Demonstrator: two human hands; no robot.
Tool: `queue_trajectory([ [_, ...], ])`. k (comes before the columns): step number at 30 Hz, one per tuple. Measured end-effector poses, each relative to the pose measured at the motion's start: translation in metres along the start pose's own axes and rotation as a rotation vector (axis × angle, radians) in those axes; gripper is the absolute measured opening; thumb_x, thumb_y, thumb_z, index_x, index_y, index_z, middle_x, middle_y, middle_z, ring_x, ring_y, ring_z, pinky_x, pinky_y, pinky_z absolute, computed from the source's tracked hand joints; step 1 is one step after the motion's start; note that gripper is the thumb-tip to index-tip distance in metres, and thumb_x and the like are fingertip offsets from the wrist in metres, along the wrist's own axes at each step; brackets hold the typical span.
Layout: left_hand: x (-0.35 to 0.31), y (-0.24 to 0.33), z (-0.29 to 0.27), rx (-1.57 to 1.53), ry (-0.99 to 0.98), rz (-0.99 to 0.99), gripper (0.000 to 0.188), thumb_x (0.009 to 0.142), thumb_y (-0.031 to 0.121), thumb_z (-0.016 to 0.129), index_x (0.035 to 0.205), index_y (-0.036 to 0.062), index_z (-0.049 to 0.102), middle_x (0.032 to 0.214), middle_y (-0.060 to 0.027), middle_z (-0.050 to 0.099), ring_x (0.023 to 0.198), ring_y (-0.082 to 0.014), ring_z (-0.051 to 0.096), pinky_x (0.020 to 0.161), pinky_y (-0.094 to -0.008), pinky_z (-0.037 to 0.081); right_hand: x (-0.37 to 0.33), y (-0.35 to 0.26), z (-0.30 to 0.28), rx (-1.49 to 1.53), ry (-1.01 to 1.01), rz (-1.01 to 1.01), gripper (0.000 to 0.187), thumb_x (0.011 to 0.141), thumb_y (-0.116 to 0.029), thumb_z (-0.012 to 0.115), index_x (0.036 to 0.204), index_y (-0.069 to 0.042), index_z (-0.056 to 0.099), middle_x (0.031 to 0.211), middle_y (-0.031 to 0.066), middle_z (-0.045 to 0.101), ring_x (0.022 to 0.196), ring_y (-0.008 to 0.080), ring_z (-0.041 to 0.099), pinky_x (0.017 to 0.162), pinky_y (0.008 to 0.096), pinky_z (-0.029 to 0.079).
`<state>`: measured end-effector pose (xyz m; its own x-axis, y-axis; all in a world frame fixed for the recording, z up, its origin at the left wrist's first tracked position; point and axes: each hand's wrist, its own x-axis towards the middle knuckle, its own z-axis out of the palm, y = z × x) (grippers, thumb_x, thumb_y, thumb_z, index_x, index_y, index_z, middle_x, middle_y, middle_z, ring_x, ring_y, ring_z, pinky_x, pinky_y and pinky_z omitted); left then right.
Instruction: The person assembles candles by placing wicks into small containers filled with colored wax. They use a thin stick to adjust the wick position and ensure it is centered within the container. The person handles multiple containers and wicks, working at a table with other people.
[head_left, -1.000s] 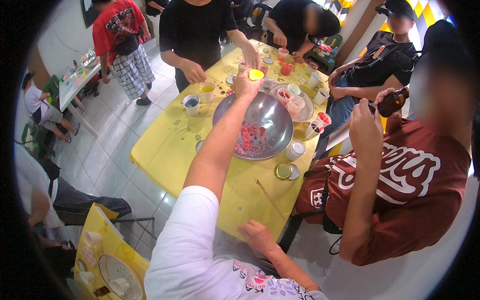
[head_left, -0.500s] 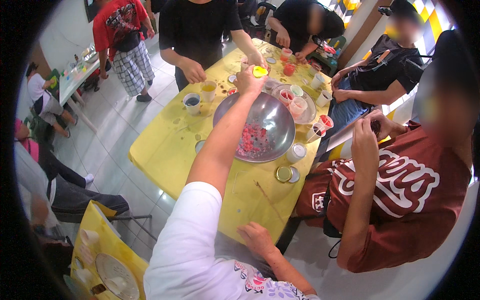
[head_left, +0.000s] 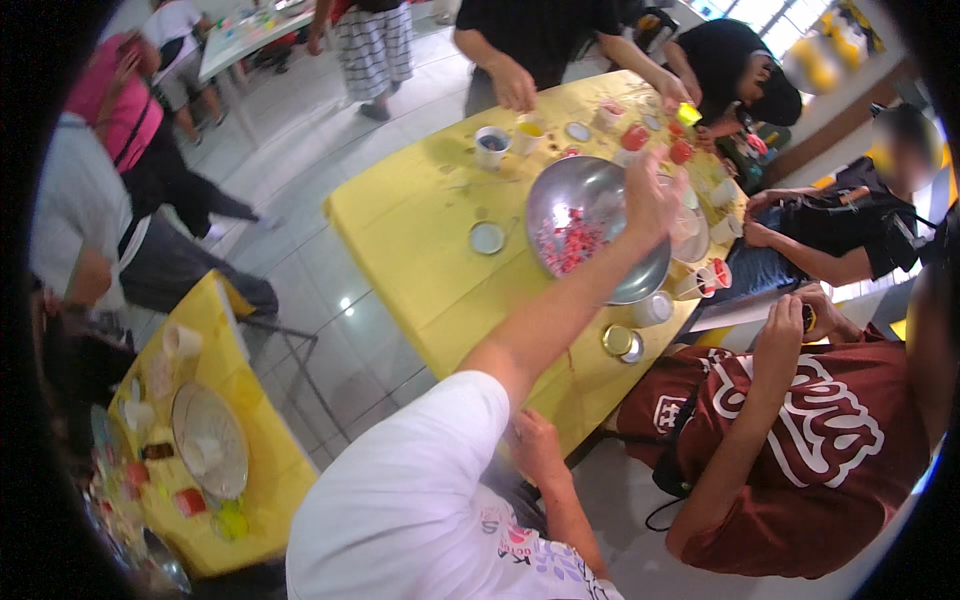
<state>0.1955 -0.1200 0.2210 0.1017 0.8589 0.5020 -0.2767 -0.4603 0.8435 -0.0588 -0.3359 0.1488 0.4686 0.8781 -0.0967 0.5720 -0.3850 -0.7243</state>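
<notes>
My left hand (head_left: 655, 200) is stretched over the right side of a large metal bowl (head_left: 555, 192). Its fingers look apart, blurred by motion, with nothing visible in them. Red and pink small pieces (head_left: 577, 240) lie in the bottom of the bowl. Beyond my hand, a person in black across the table holds a small bright yellow cup (head_left: 688, 113). My right hand (head_left: 537, 445) is by the near table edge, its fingers loosely apart and partly hidden behind my left arm. I see nothing held in it.
Cups of dark (head_left: 492, 147) and yellow liquid (head_left: 528, 132) stand beyond the bowl on the yellow-covered table (head_left: 420, 210). Several cups of red stuff (head_left: 712, 275) and a gold lid (head_left: 617, 340) are at its right. A person in maroon (head_left: 790, 450) sits close on my right. Another yellow table (head_left: 260, 480) stands at left.
The yellow cup has passed from my left hand to the person across the table. My view has turned left, so the table appears farther right. My right hand has drawn back toward my left arm.
</notes>
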Motion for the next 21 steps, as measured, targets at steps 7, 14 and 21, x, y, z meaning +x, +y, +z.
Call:
queue_trajectory([
  [7, -0.119, 0.134, -0.175, -0.307, -0.447, -0.172, 0.012, 0.083, 0.015, 0.064, 0.084, 0.003, 0.062, 0.08, -0.0093, 0.063, 0.076, -0.0195, 0.06, 0.071, -0.0325, 0.047, -0.024, 0.081, 0.098, 0.337, -0.188, -0.256, 0.021, 0.076, -0.009, 0.062, 0.097, -0.004, 0.063, 0.079, 0.0121, 0.061, 0.074, 0.0292, 0.06, 0.065, 0.0382, 0.048],
  [14, -0.226, 0.171, -0.354, 0.115, -0.61, 0.006, 0.01, 0.078, 0.014, 0.067, 0.08, 0.0046, 0.063, 0.077, -0.0068, 0.061, 0.073, -0.0246, 0.058, 0.068, -0.034, 0.046, -0.023, -0.027, 0.06, -0.072, -0.538, -0.536, 0.012, 0.075, -0.01, 0.064, 0.085, -0.005, 0.067, 0.076, 0.0125, 0.059, 0.07, 0.0301, 0.058, 0.062, 0.0389, 0.047],
  [21, -0.283, 0.248, -0.503, 0.584, -0.016, -0.212, 0.008, 0.076, 0.008, 0.069, 0.081, 0.0044, 0.064, 0.077, -0.0084, 0.062, 0.071, -0.0235, 0.06, 0.062, -0.0333, 0.046, -0.051, -0.094, 0.107, -0.081, -0.745, -0.77, 0.013, 0.077, -0.015, 0.066, 0.086, -0.005, 0.067, 0.076, 0.0164, 0.059, 0.075, 0.0367, 0.059, 0.065, 0.0428, 0.046],
])
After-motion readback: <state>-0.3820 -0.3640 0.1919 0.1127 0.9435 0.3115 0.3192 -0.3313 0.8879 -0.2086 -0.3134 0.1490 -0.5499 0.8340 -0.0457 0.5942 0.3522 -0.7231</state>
